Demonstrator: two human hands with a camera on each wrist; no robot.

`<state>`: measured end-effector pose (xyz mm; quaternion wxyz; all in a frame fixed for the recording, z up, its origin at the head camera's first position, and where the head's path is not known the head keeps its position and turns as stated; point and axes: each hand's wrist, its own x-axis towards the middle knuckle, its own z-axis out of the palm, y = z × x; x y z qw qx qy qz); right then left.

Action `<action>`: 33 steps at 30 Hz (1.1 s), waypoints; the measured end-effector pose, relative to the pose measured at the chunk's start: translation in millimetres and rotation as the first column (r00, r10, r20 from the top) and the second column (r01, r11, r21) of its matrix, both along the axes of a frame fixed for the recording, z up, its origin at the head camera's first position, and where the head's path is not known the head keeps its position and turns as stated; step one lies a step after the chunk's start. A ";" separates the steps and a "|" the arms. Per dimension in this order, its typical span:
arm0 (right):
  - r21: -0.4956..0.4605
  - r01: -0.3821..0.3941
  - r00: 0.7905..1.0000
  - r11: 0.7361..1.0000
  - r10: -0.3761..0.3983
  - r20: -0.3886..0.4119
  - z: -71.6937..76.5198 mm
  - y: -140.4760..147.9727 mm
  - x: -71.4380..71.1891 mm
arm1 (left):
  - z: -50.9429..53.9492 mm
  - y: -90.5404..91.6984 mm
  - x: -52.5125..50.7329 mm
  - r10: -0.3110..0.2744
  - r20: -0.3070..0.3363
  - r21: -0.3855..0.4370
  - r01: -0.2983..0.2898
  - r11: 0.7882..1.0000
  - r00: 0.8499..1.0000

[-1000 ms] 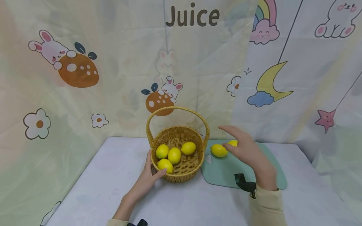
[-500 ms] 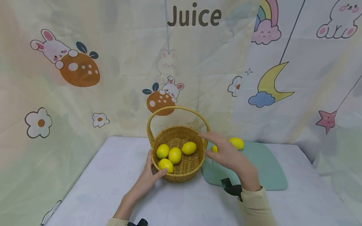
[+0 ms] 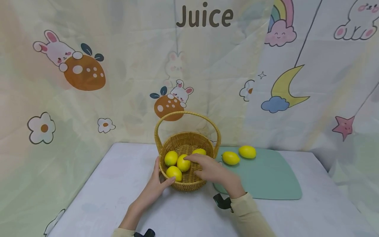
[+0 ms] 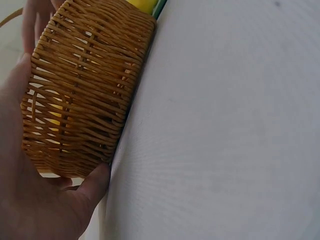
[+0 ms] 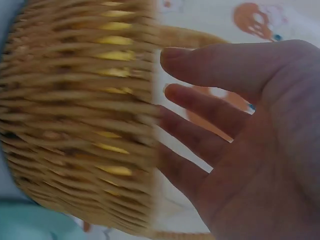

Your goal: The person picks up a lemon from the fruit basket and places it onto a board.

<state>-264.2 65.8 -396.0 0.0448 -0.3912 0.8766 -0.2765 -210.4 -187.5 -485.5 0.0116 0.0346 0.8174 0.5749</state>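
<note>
A wicker basket (image 3: 187, 187) with a tall arched handle stands mid-table in the head view, with several yellow lemons (image 3: 174, 173) inside. My left hand (image 3: 156, 184) grips its near left side, thumb at the rim; in the left wrist view this hand (image 4: 35, 200) lies against the woven wall. Above the basket's right part reaches my right hand (image 3: 211, 169), fingers extended over the lemons and holding nothing. It partly covers the lemon (image 3: 199, 151) at the back right. In the right wrist view, thumb and fingers of the right hand (image 5: 250, 135) are spread at the rim.
Right of the basket lies a green cutting board (image 3: 272, 177). Two more lemons, a nearer lemon (image 3: 230, 158) and a farther lemon (image 3: 247, 151), rest at its back left. The white table (image 3: 97, 194) ends at a printed cloth backdrop (image 3: 127, 65).
My right hand has moved left from above the cutting board to over the basket, uncovering the two lemons on the board. The left hand and basket have stayed in place.
</note>
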 end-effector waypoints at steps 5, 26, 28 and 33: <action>0.051 -0.008 1.000 0.999 0.006 0.023 -13.8 -12.8 -2.5 | 0.9 0.0 -0.4 0.007 0.004 -0.007 -0.007 1.000 1.000; 0.049 -0.138 0.985 0.989 0.132 0.111 -25.3 -31.0 -6.0 | -2.6 -0.6 -1.1 0.001 0.004 -0.008 -0.001 1.000 1.000; 0.069 -0.146 0.984 0.987 0.137 0.116 -26.2 -30.6 -7.7 | -2.7 -0.2 -1.4 0.001 0.004 -0.009 -0.001 1.000 1.000; 0.073 -0.144 0.985 0.987 0.137 0.101 -27.0 -30.5 -10.5 | -2.1 0.3 -1.4 0.005 0.005 -0.010 -0.005 1.000 1.000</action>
